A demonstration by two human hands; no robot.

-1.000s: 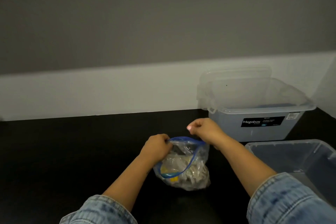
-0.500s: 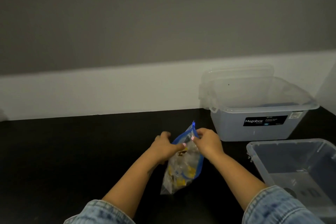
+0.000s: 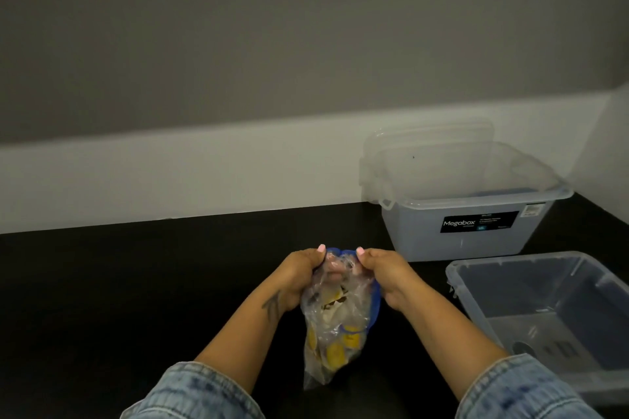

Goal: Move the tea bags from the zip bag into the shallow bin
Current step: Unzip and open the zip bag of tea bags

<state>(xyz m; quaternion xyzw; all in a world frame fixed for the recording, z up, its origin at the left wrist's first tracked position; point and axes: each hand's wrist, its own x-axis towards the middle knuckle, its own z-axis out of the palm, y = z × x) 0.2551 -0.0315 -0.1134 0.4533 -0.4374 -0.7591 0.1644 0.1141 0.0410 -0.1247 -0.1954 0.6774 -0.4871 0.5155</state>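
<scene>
**Bag lifted and gripped at the top, mouth pulled by both hands**

Since a second ago the zip bag [image 3: 337,320] goes from slumped on the counter with its blue mouth held wide to hanging upright, and the two hands draw in close together at its top edge.

The fingers of the left hand [image 3: 299,277] curl round the left side of the bag's top, thumb nail showing above the plastic. The right hand [image 3: 381,274] pinches the right side in the same way, its thumb just beside the blue zip strip. Both hold the bag firmly; neither is free. Whether the seal between the thumbs is parted or pressed together cannot be told, since the plastic there is crumpled.

Below the hands the bag dangles near the person, over the black counter [image 3: 136,299]. The tea bags [image 3: 335,352], yellow and pale, sit bunched in its lower half, none out yet.

To the right, well apart from the bag, the shallow bin [image 3: 476,277] lies open and near. Beyond it stands a deeper Megabox tub [image 3: 452,245] against the far wall.

The transfer looks not yet begun; the bag probably has to be opened and carried right to the bin.
</scene>
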